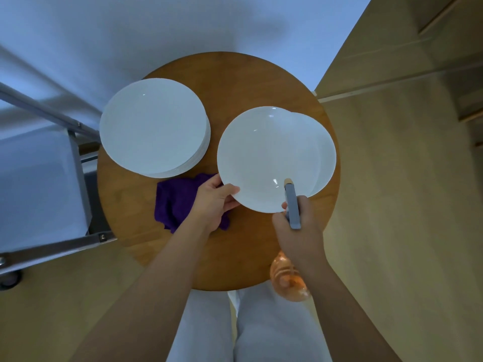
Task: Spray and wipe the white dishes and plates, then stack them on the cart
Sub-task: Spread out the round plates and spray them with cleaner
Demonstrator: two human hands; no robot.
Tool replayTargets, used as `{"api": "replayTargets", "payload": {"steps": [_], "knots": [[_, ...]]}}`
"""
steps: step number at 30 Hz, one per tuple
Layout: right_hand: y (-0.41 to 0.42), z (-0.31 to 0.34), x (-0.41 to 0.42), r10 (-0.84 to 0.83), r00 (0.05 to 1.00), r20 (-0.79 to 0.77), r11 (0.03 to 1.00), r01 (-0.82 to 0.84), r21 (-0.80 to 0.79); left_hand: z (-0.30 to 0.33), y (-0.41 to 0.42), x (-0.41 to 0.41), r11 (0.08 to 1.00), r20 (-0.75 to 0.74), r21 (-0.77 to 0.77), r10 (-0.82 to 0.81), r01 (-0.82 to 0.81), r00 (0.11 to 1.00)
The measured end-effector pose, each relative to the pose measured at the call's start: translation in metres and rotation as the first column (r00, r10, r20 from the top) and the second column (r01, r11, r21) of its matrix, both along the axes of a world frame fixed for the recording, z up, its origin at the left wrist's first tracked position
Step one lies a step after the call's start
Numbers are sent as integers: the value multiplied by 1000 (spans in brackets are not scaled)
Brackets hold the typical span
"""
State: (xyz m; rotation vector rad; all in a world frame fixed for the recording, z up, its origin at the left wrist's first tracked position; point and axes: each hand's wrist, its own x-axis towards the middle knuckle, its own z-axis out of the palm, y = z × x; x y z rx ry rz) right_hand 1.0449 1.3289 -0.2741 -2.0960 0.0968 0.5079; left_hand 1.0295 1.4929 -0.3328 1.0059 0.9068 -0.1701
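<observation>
Plate (264,158) pinched by L grip (213,202), hiding lower plates; R grip (298,226) wraps half-hidden spray bottle (291,278).

No writing, label, brand, number or sign could be read anywhere in the head view. The spray bottle (289,278) showed only plain orange plastic with a grey head, and its sides were too blurred to tell whether anything was printed there. The white plates (154,126) to the left of the bottle were unmarked, and so was the metal frame of the cart (52,246).
</observation>
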Motion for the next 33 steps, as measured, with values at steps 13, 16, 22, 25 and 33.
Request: {"api": "replayTargets", "payload": {"steps": [13,16,22,25,33], "knots": [[34,24,-53,286,949,-134,957,-276,90,22,40,-41,995,68,-67,78,-74,995],[35,27,-60,162,984,-71,985,-156,78,27,56,-46,991,88,-73,115,-108,990],[53,34,-65,0,1000,-11,993,1,115,36,88,-57,984,126,-59,175,-169,976],[68,38,-65,7,1000,-27,989,-3,148,38,103,-61,974,121,-45,225,-221,967],[117,38,-59,36,997,62,988,-45,146,44,149,-67,928,114,60,359,-368,926]]}}
